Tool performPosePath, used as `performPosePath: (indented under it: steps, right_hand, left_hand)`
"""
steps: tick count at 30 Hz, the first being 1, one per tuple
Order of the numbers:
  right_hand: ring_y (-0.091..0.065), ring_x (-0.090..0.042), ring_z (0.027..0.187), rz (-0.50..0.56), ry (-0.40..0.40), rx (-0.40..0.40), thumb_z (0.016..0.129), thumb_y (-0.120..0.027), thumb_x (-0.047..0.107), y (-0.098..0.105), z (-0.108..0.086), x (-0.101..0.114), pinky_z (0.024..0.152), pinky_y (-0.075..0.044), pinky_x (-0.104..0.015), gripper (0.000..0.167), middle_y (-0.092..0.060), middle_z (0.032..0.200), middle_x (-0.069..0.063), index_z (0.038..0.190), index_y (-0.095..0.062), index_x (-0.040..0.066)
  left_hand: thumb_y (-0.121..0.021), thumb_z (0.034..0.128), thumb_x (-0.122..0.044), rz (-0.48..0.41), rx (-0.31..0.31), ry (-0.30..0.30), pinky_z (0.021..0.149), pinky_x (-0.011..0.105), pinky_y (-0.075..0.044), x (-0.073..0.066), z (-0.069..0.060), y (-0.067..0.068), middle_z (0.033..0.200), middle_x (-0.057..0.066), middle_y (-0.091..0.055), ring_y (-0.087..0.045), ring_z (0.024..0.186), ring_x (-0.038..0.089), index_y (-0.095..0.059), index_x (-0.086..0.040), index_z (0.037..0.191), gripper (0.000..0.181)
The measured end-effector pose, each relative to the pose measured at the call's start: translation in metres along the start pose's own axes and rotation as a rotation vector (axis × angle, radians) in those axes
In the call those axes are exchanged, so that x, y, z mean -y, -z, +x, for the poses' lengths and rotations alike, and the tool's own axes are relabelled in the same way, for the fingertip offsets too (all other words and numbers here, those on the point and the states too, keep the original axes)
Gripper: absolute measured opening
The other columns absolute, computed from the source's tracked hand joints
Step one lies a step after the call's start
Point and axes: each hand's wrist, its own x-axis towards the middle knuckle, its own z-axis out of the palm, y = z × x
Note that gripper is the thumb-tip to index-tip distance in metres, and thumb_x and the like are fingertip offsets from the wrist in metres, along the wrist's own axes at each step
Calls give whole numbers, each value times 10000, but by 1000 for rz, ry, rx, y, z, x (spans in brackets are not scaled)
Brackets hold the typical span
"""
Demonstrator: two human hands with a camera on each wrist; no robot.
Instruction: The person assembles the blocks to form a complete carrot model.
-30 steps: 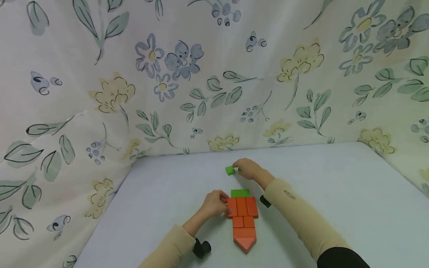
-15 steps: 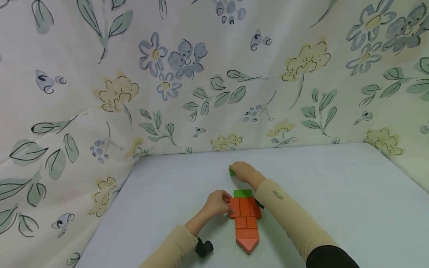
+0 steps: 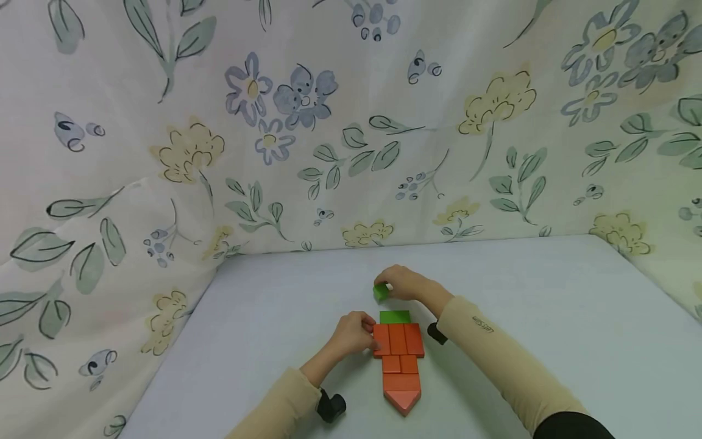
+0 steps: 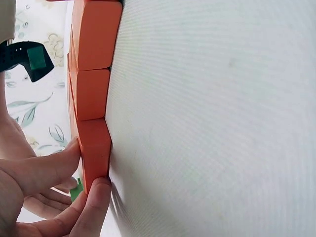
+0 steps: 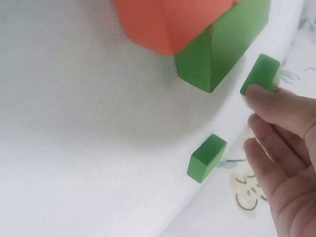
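My right hand point(image 3: 403, 283) pinches a small green block point(image 5: 261, 74) beyond the far end of a flat figure of wooden blocks. Another small green block point(image 5: 207, 158) lies on the table near its fingers in the right wrist view; in the head view the hand hides it. The figure has orange blocks point(image 3: 397, 339), a pointed near end point(image 3: 403, 401) and a larger green block point(image 3: 395, 316) across its far end. At its left side, my left hand point(image 3: 351, 333) holds the far-left orange block point(image 4: 95, 153), thumb and fingertips around the corner.
The blocks lie on a white tabletop point(image 3: 263, 317). A floral cloth point(image 3: 329, 122) hangs behind and along the sides. Black wrist devices point(image 3: 331, 406) are worn on both arms.
My right hand has reached the small green block, taken it between thumb and fingers, and drawn it slightly nearer the figure. The left hand has stayed on the orange block.
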Motion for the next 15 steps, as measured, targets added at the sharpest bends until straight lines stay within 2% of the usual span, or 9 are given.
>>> performPosePath:
  steps: [5, 15]
  right_hand:
    - [-629, -266, 1053, 13, 74, 11, 833, -702, -67, 2, -9, 3, 938, -474, -399, 258, -693, 1081, -115, 1088, -699, -24]
    - [-629, -264, 1077, 54, 26, 44, 817, -689, -119, -8, -13, 5, 925, -490, -387, 293, -692, 1097, -124, 1095, -699, -28]
  left_hand:
    - [-839, 669, 14, 8, -2, -10, 640, 296, -491, -1, 0, 2, 830, 77, -638, -582, 735, 176, -659, 61, 980, 362]
    - [-840, 677, 21, 18, -1, -17, 631, 289, -485, -1, -1, 0, 822, 79, -634, -572, 718, 168, -654, 57, 963, 343]
